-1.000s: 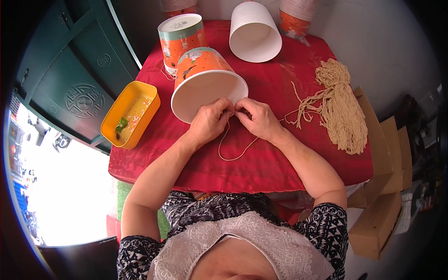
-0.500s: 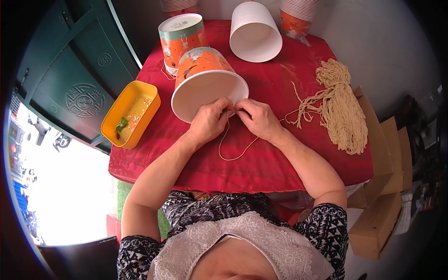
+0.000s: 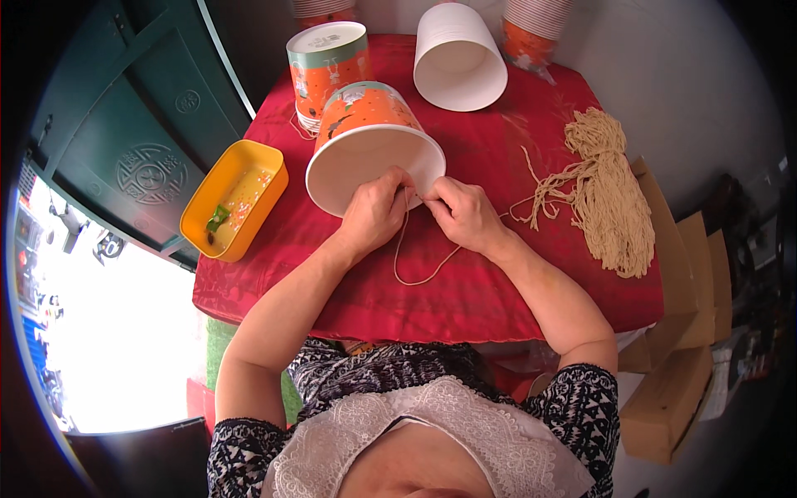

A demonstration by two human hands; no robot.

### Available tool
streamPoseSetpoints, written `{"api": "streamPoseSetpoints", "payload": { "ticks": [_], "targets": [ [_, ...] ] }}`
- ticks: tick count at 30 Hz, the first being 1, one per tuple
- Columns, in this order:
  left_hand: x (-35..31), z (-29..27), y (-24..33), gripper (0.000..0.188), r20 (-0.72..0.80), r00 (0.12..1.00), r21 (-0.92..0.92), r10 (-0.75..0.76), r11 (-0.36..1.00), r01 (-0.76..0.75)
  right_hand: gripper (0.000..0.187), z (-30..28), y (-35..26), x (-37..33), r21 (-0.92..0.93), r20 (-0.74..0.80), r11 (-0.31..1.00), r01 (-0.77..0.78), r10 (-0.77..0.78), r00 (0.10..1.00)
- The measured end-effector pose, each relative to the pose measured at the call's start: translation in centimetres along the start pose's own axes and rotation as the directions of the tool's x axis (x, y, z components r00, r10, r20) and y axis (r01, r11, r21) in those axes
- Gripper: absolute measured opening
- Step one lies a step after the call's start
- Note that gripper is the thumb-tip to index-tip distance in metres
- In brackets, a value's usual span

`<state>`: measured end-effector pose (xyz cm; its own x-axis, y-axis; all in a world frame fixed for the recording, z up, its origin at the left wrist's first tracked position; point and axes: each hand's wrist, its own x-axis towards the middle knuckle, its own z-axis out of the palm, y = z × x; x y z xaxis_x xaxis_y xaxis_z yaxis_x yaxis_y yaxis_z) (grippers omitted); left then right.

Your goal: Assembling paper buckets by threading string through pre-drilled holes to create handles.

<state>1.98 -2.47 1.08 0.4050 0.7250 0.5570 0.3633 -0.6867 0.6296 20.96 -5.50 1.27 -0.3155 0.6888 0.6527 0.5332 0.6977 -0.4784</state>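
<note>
Slightly farther apart than a moment ago, left hand and right hand pinch string beside the tub, perhaps drawing the strand snug.

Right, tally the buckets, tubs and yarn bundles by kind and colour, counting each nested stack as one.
Orange-patterned round buckets: 4 (tilted bucket, upturned stack, left rear stack, right rear stack)
Plain white round bucket: 1
Yellow rectangular tub: 1
Beige yarn bundle: 1
Total: 7
</note>
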Motion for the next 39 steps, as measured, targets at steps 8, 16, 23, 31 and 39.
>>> {"api": "streamPoseSetpoints", "payload": {
  "ticks": [8,16,23,31,39],
  "targets": [
    [0.3,0.8,0.1,0.008,-0.065,0.993,0.035,-0.093,0.995,0.096,0.012,-0.1,-0.4,-0.1,-0.218,-0.050,0.968,0.122,-0.136,0.989],
    [0.6,1.1,0.2,0.009,-0.094,0.988,0.087,-0.121,0.988,0.129,0.014,-0.2,-1.0,0.0,-0.374,0.063,0.890,0.260,-0.256,0.965],
    [1.1,0.7,-0.4,0.008,-0.105,0.984,0.227,-0.143,0.960,0.164,0.006,-0.3,-0.7,0.6,-0.401,0.051,0.862,0.308,-0.315,0.948],
    [1.5,-0.7,-0.2,0.012,-0.039,0.978,0.101,-0.203,0.973,0.206,0.003,-0.4,-0.2,0.5,-0.261,0.098,0.935,0.238,-0.220,0.971],
    [1.6,-0.8,0.2,0.015,0.284,0.892,-0.413,-0.351,0.795,0.444,0.003,-0.2,0.2,0.3,-0.221,0.092,0.955,0.197,-0.181,0.979]
  ]
}}
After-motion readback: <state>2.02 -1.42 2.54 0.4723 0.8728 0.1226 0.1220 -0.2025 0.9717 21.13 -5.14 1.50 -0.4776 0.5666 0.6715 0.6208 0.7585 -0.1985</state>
